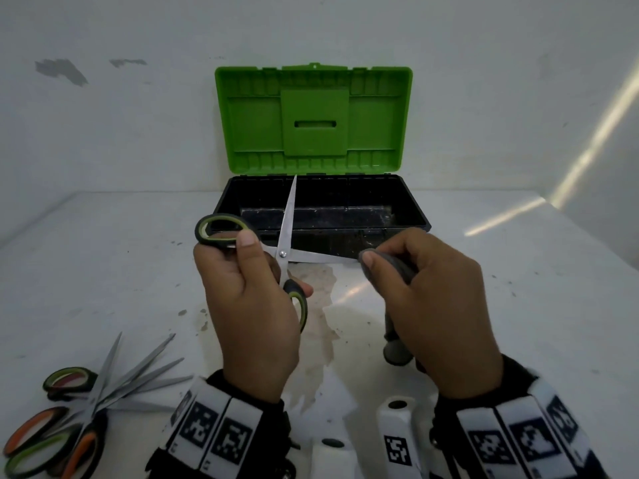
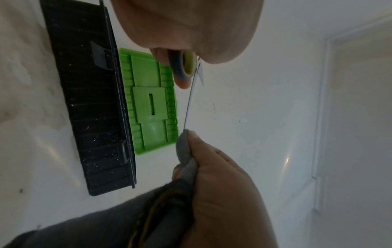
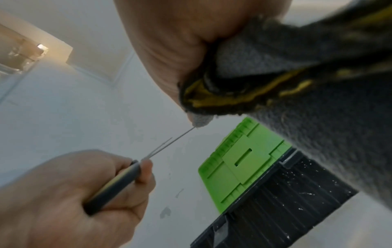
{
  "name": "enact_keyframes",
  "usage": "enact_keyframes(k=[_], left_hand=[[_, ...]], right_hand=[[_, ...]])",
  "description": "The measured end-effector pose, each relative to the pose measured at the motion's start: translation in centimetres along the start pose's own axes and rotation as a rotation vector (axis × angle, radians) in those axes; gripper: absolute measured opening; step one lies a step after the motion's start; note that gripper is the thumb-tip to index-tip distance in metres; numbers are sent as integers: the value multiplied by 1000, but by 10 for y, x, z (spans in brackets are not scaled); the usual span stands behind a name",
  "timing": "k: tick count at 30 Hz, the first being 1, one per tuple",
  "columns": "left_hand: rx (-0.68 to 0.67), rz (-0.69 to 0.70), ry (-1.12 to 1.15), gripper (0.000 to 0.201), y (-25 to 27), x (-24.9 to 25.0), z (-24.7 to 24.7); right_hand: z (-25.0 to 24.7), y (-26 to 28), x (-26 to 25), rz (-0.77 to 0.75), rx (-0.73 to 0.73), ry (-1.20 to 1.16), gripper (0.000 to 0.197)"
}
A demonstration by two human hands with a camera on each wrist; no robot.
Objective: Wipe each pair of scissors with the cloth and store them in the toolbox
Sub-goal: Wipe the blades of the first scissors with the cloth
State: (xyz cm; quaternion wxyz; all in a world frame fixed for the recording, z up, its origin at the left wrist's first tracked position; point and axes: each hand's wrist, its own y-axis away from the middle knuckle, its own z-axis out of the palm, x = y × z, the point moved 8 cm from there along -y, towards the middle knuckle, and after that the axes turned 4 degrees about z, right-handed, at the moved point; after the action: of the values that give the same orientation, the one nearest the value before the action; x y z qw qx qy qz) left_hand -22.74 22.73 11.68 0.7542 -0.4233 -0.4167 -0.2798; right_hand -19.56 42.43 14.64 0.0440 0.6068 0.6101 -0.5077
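My left hand (image 1: 249,305) grips the black-and-green handles of a pair of scissors (image 1: 287,219) held above the table with its blades spread wide. One blade points up over the toolbox, the other points right. My right hand (image 1: 425,299) pinches a grey cloth (image 1: 394,267) round the tip of the right-pointing blade (image 2: 188,109). In the right wrist view the cloth (image 3: 297,50) bunches under the palm and the blade (image 3: 180,135) runs into it. The toolbox (image 1: 408,216) stands behind, black tray uncovered, green lid (image 1: 313,115) upright.
A pile of several scissors (image 1: 86,402) with green and orange handles lies at the front left of the white table. A stain (image 1: 321,305) marks the table between my hands. White walls close in behind and at the right.
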Motion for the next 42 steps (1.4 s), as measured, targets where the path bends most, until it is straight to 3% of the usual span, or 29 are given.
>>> enact_keyframes(k=[5,12,17,22,26,32,35,40,42], left_hand=[[-43,4,-13,16,3,0,5],[3,6,-19,17,-2,-3,-5],[-13,41,-67,15,4,2,-1],[-38,38,-89,16,3,1,-3],[-33,43,-116,15,5,2,-2],[-39,64,-146,14,5,4,-3],[-35,40,-132,14,5,-1,-4],[-51,77,-130,14,9,1,0],[-55,71,-151,15,9,0,0]], right_hand=[[7,4,-16,-66,-13,46,15],[-11,-1,7,74,12,-31,16],[6,4,-16,-32,-28,3,14],[-1,3,1,7,-8,-6,16],[8,8,-13,-75,-17,54,11],[8,6,1,-30,-5,123,11],[2,5,-9,-20,-18,27,9],[14,4,-48,-186,-129,-26,1],[32,6,-53,-241,-190,44,7]])
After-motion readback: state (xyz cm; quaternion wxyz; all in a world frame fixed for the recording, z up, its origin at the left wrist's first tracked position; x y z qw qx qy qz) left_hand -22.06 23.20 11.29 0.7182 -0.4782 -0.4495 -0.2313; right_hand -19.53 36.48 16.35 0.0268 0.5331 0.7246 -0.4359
